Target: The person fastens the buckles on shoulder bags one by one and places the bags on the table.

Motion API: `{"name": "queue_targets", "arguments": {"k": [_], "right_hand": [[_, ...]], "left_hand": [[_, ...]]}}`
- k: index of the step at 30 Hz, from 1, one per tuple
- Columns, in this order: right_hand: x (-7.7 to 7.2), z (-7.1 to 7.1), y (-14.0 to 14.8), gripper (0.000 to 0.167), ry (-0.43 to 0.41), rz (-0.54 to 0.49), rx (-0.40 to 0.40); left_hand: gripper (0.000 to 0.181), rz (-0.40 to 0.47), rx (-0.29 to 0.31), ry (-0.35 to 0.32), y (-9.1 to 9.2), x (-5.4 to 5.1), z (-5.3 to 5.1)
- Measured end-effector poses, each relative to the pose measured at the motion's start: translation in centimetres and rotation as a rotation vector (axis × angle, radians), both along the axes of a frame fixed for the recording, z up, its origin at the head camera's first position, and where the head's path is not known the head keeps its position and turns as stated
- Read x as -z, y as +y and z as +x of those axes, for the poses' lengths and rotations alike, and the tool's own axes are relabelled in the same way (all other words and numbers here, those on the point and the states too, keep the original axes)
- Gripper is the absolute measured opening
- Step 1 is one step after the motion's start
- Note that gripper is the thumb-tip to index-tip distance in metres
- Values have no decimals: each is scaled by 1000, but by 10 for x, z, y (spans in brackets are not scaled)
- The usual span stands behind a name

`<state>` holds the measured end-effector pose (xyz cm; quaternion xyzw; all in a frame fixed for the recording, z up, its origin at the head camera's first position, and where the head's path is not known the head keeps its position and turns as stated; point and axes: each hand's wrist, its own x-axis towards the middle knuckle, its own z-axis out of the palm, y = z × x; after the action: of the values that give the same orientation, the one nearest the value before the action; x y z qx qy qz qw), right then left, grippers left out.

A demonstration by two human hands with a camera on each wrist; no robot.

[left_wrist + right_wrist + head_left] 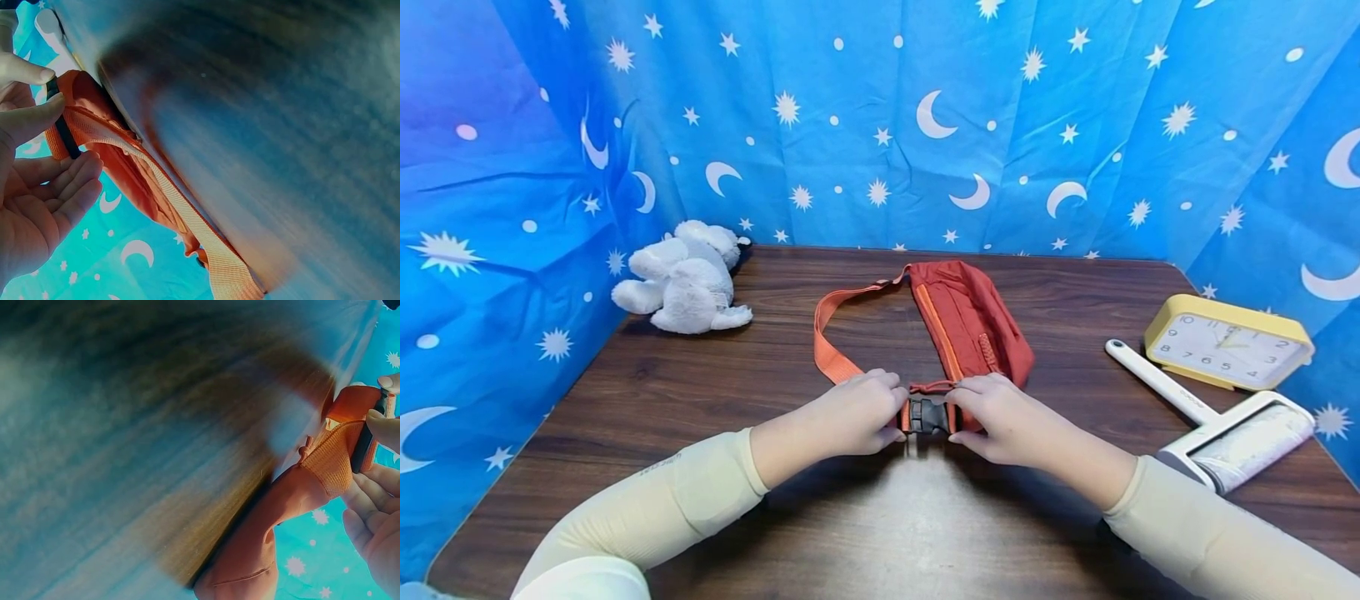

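Observation:
A red waist bag [992, 321] with an orange zip lies on the wooden table. Its orange strap [829, 333] loops out to the left and round toward the front. Between my two hands a black side-release buckle [928, 415] sits with its halves joined. My left hand [859, 414] pinches the strap end at the buckle's left side, thumb toward me. On the opposite side, my right hand [1003, 418] pinches the bag's end of the buckle. Both wrist views show the buckle [65, 134] edge-on, held between thumb and fingers just off the table.
A grey-and-white plush toy [688, 279] lies at the back left. At the right are a yellow alarm clock [1228, 342] and a white lint roller [1232, 437]. Blue curtains [880, 117] with moons and stars surround the wooden table [775, 358] at the back and sides.

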<state>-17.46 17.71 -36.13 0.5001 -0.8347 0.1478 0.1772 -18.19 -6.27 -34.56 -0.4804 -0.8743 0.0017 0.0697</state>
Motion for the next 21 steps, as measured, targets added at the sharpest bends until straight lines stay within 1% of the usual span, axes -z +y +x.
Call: {"name": "queue_targets", "arguments": {"k": [5, 14, 21], "right_hand": [[-1, 0, -1, 38, -8, -11, -9], [2, -1, -2, 37, -14, -28, -9], [2, -2, -2, 35, -24, -36, -12]], "left_hand": [[33, -5, 3, 2, 0, 0, -1], [36, -8, 40, 26, -2, -1, -1], [37, 0, 55, 42, -3, 0, -2]]}}
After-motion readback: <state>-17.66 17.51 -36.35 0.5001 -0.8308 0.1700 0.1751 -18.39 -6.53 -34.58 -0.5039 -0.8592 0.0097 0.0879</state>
